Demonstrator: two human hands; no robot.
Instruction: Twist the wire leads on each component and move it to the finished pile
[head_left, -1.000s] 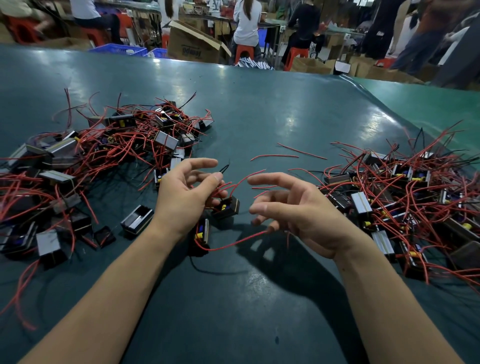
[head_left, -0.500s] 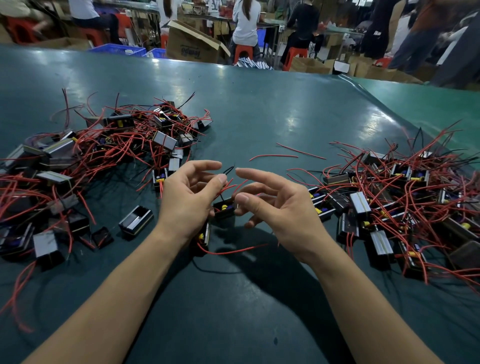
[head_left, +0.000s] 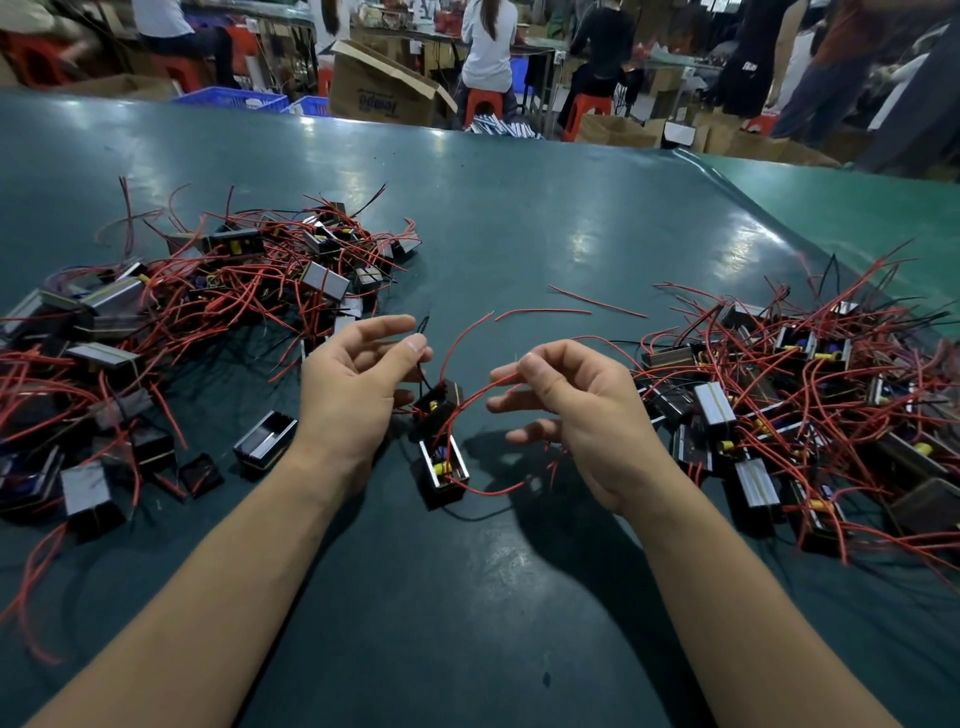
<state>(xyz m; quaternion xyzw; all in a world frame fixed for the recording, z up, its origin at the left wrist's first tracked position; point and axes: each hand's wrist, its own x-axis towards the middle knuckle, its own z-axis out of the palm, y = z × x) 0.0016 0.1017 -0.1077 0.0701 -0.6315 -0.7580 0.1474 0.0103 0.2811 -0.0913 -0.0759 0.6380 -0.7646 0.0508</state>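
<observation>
The small black box-shaped component (head_left: 439, 402) with a yellow part on its top hung just above the dark green table mat (head_left: 519, 234), between my two hands, near the middle of the view. A thin black lead (head_left: 423, 374) rose from it toward 11 o'clock; one red lead (head_left: 460, 338) arced up toward 1 o'clock with its end free; a second red lead (head_left: 480, 392) ran out toward 3 o'clock.

My left hand (head_left: 358, 384) pinched the black lead between thumb and forefinger, the other fingers curled behind the component; whether they touched it I could not tell. My right hand (head_left: 576, 410) pinched the end of the second red lead between thumb and forefinger, its remaining fingers loosely curled and apart.

A second black component with a silver metal frame (head_left: 441, 470) lay on the mat just at 6 o'clock of the held one, a red lead looping from it toward my right wrist.

Count: two components at centre. A tangled pile of components with red leads (head_left: 208, 312) lay at 9 to 10 o'clock, another such pile (head_left: 805, 395) at 3 o'clock; too tangled to count. Two loose red wire pieces (head_left: 543, 312) lay at 1 o'clock of my hands.
</observation>
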